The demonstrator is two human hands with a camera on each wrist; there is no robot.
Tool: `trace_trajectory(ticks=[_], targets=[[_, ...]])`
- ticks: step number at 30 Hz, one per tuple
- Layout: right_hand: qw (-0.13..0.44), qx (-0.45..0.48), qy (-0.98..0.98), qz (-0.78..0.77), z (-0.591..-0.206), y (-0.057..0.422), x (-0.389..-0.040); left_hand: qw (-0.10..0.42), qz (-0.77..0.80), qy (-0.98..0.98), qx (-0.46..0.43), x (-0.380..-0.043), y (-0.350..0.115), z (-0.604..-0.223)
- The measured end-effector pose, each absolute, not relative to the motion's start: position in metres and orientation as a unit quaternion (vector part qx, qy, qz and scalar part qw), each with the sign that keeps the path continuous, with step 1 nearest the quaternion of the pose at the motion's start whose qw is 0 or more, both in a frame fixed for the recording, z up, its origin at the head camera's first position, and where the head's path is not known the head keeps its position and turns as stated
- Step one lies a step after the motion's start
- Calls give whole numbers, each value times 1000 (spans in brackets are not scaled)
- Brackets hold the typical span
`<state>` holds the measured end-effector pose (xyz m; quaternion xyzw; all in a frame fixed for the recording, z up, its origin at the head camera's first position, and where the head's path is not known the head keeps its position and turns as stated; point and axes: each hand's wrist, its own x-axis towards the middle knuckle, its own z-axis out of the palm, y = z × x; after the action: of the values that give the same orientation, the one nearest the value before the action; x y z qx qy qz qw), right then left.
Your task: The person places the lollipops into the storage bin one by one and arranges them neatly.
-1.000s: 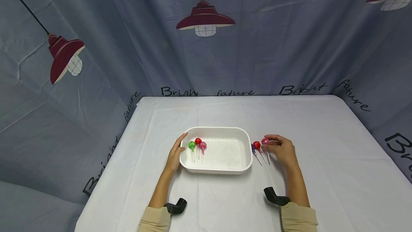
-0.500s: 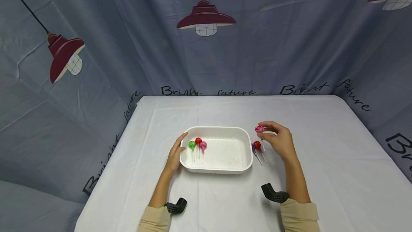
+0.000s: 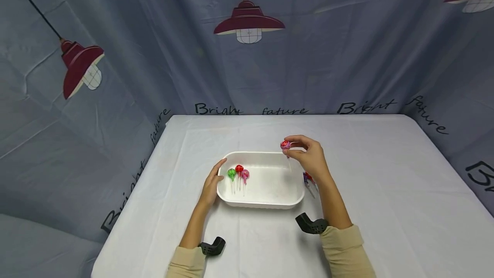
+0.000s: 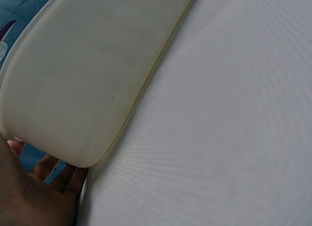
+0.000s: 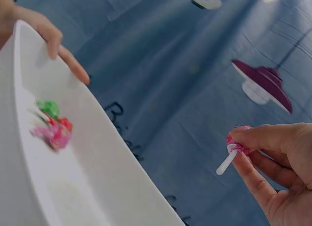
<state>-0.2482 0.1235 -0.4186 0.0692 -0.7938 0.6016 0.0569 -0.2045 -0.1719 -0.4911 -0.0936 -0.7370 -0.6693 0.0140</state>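
Observation:
A white plastic tray [image 3: 262, 203] lies on the table. Inside its left end are a green lollipop [image 3: 231, 173], a red lollipop [image 3: 239, 168] and a pink lollipop [image 3: 245, 174], sticks toward the near side. My left hand [image 3: 210, 185] holds the tray's left end, its thumb at the rim. Above the tray's far right corner, my right hand [image 3: 308, 155] pinches a red-and-pink wrapped lollipop [image 3: 285, 145] by its head. In the right wrist view its white stick [image 5: 226, 163] points down, free of the fingers. Partly hidden by the right forearm, more lollipops [image 3: 308, 179] lie beside the tray's right end.
A white cloth [image 3: 386, 175] covers the table. Behind it hangs a grey-blue curtain [image 3: 328, 55] printed with lamps and lettering. A black wrist-worn device [image 3: 311, 224] sits on the right wrist and a similar one [image 3: 213, 246] on the left.
My right hand has lifted the red-and-pink lollipop off the table from beside the others and carried it left, over the tray's far right corner. The left hand stays at the tray.

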Motion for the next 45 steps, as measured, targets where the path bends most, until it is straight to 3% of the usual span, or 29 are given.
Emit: trace_trajectory(ticks=[8,15,27,45], targets=[[29,60,-792,607,-415,83,-250,14,-671,-735,-96,-204,-172,-492],[13,44,-763,645,-449,54,-263,12,-676,-730,-97,-205,-173,-492],[-82,-27,-699,710,-459,28,-258,11,-676,-730,-101,-206,-173,-491],[-28,-46,-827,560,-474,17,-261,18,-679,-726,-105,-208,-173,-494]])
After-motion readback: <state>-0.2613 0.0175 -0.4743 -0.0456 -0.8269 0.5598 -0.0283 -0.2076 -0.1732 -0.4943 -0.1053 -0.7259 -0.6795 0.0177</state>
